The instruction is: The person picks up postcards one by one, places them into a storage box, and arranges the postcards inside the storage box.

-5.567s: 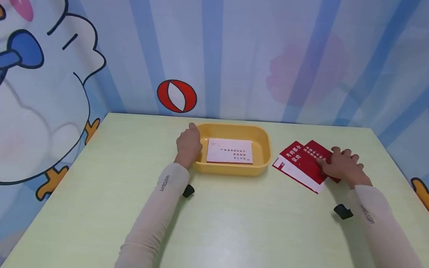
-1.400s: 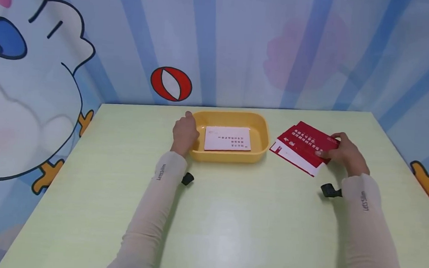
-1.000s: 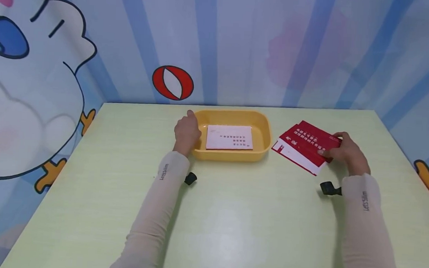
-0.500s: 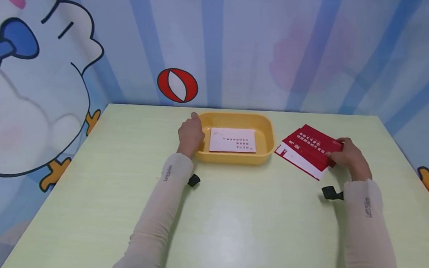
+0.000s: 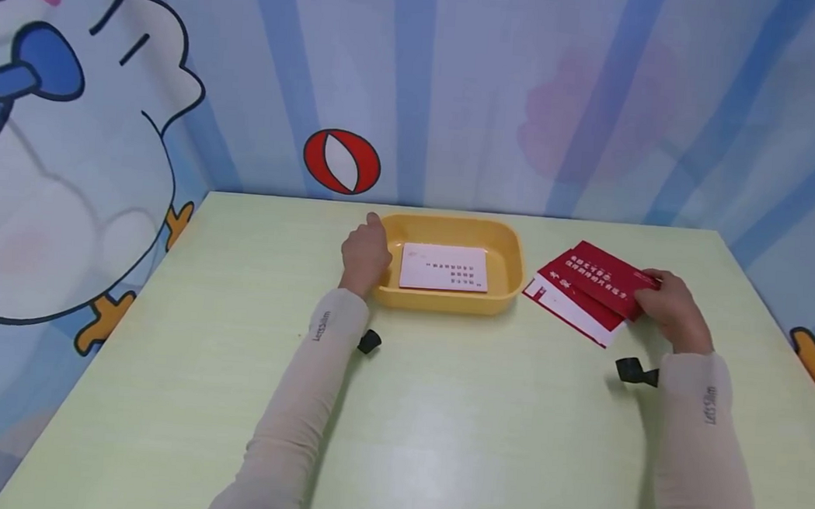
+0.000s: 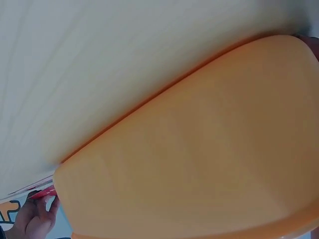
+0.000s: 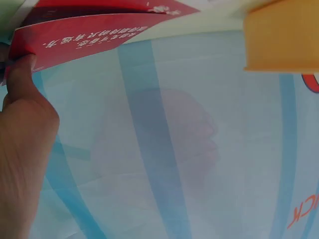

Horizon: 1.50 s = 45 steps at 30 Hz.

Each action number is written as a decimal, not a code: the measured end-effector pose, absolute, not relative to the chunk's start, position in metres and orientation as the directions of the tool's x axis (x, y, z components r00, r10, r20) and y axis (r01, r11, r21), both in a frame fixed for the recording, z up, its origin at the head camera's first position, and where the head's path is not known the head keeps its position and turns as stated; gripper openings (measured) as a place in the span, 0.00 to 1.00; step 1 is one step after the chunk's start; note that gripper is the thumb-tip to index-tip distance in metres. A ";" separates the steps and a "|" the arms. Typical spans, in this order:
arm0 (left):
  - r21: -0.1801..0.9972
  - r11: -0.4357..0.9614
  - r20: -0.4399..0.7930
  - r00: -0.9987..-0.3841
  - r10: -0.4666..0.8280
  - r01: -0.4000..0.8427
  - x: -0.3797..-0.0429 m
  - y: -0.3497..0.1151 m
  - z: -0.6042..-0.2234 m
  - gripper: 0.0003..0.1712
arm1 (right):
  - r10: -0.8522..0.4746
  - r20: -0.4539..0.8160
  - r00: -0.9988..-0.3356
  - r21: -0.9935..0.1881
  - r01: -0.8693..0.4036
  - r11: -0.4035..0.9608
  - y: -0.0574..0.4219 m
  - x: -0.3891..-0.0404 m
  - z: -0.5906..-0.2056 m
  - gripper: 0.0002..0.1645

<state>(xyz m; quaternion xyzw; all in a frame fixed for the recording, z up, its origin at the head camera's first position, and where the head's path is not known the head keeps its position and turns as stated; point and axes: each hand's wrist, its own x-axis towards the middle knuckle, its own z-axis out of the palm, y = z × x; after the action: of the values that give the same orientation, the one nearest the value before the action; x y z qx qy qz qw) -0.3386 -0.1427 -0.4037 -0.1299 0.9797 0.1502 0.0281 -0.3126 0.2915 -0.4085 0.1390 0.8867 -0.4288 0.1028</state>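
Both arms wear close-fitting, pale beige sleeves that reach down to the wrists, leaving the left hand point(image 5: 365, 253) and the right hand point(image 5: 672, 308) bare. Each sleeve carries a small dark line of lettering along the forearm just behind the wrist. A small black camera mount sits under each wrist.
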 end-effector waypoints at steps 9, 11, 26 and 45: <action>0.285 0.922 -0.086 -0.965 -0.248 -0.262 -0.339 -0.142 -0.405 0.25 | 0.112 -0.322 -0.940 -0.822 0.336 0.460 0.288 -0.308 -0.399 0.40; 0.283 0.922 -0.090 -0.964 -0.250 -0.266 -0.339 -0.141 -0.405 0.26 | 0.102 -0.340 -0.935 -0.831 0.349 0.433 0.288 -0.308 -0.398 0.41; 0.286 0.914 -0.088 -0.958 -0.273 -0.287 -0.337 -0.141 -0.404 0.25 | 0.034 -0.371 -0.928 -0.859 0.356 0.368 0.282 -0.312 -0.393 0.41; 0.268 0.922 -0.086 -0.960 -0.266 -0.280 -0.338 -0.139 -0.403 0.25 | -0.057 -0.328 -0.943 -0.876 0.281 0.392 0.263 -0.311 -0.373 0.41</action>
<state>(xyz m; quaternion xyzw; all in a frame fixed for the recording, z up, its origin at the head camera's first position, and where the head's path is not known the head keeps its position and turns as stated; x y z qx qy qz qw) -0.3378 -0.1391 -0.4029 -0.1393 0.9800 0.1399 0.0238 -0.3112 0.2634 -0.3727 0.0682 0.8200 -0.5469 0.1546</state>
